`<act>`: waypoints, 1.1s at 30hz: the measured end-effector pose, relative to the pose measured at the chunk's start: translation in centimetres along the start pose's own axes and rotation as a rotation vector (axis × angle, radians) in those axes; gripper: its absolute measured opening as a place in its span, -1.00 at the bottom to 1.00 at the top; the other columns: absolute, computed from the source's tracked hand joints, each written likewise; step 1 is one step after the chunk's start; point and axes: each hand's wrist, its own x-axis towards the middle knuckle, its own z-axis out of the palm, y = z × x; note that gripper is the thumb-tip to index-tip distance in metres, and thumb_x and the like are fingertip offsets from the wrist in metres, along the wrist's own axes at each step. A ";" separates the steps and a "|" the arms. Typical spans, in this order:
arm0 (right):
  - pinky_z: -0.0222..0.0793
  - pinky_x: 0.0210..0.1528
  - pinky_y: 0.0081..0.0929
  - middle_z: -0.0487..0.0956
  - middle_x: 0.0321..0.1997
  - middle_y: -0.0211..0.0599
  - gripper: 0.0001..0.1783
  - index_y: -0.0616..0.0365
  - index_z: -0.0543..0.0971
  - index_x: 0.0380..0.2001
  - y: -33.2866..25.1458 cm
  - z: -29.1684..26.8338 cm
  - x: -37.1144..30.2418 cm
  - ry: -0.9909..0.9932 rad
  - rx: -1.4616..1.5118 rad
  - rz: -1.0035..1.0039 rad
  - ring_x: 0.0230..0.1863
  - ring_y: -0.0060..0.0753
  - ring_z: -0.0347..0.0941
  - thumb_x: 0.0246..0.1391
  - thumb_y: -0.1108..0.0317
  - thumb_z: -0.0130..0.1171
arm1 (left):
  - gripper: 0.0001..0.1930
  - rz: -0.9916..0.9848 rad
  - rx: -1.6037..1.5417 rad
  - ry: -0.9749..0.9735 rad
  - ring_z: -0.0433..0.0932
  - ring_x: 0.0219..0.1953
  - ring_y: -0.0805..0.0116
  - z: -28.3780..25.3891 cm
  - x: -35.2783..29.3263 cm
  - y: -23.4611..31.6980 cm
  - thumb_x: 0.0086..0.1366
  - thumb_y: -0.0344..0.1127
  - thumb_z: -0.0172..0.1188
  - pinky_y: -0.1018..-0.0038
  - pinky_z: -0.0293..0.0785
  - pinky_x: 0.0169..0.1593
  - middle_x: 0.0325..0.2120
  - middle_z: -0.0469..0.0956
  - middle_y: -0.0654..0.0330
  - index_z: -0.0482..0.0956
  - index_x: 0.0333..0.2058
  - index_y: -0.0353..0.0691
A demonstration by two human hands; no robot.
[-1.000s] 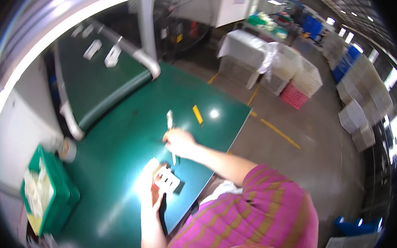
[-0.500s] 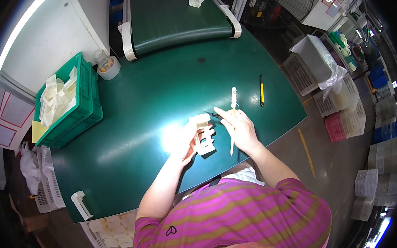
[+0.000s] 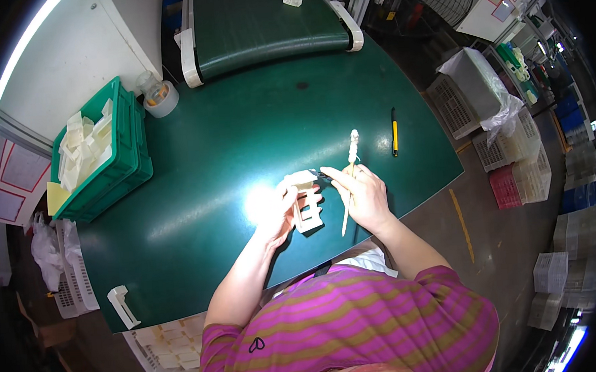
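My left hand point(image 3: 274, 213) is closed around a cream plastic frame-shaped part point(image 3: 302, 179), its fingers showing through the gaps. Close beside it, my right hand point(image 3: 367, 199) grips a thin wooden stick point(image 3: 354, 147) with a lumpy white wrapped tip that points away from me. A small dark object point(image 3: 323, 176) sits at the right fingertips, by the part's upper right corner; its kind is too small to tell. To the right on the green table point(image 3: 208, 137) lies a yellow and black utility knife point(image 3: 394, 132).
A green crate point(image 3: 118, 162) of cream parts stands at the left, near a clear jar point(image 3: 150, 86) on a tape roll point(image 3: 163, 101). Another cream part point(image 3: 122, 308) lies near left. Beyond the table runs a conveyor belt point(image 3: 270, 36). White baskets point(image 3: 452, 104) stand off to the right.
My right fingertips and the dark object have shifted slightly along the part's upper corner. The stick leans a little more to the right at its tip. My left hand keeps its hold.
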 end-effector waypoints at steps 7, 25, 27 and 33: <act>0.37 -0.36 -0.35 0.50 -0.51 -0.29 -0.73 -0.04 0.60 -0.21 0.9 0.5 0.7 -0.025 0.047 0.016 -0.40 -0.25 0.44 -0.06 0.38 0.16 | -0.40 0.016 -0.057 -0.045 0.50 -0.08 0.12 -0.1 0.2 0.2 0.20 -0.03 0.15 0.20 0.54 -0.08 -0.08 0.42 -0.09 0.27 0.06 -0.36; 0.25 -0.30 -0.40 0.43 -0.57 -0.28 -0.63 0.19 0.40 -0.63 -1.0 0.9 1.7 0.089 0.713 -0.181 -0.43 -0.27 0.31 0.22 0.23 -0.11 | -0.47 0.296 0.235 0.161 0.43 -0.03 0.28 0.0 -0.3 0.3 0.25 -0.05 0.09 0.33 0.36 0.05 -0.05 0.41 0.10 0.31 0.06 -0.29; 0.20 -0.43 -0.55 0.33 -0.66 -0.37 -0.65 0.20 0.35 -0.58 -1.7 1.9 1.3 0.023 0.866 -0.174 -0.58 -0.51 0.22 0.26 0.27 -0.18 | -0.48 0.324 0.226 0.171 0.43 -0.02 0.28 -0.3 -0.1 0.0 0.25 -0.05 0.09 0.32 0.37 0.05 -0.04 0.41 0.09 0.31 0.06 -0.29; -0.06 -0.59 -0.69 0.23 -0.67 -0.55 -0.62 0.17 0.31 -0.63 -0.5 2.0 1.1 -0.065 1.051 0.178 -0.64 -0.76 0.05 0.29 0.31 -0.25 | -0.48 0.310 0.097 0.094 0.41 0.00 0.22 -0.3 -0.2 -0.2 0.26 -0.07 0.07 0.25 0.38 0.06 -0.01 0.36 0.05 0.28 0.07 -0.30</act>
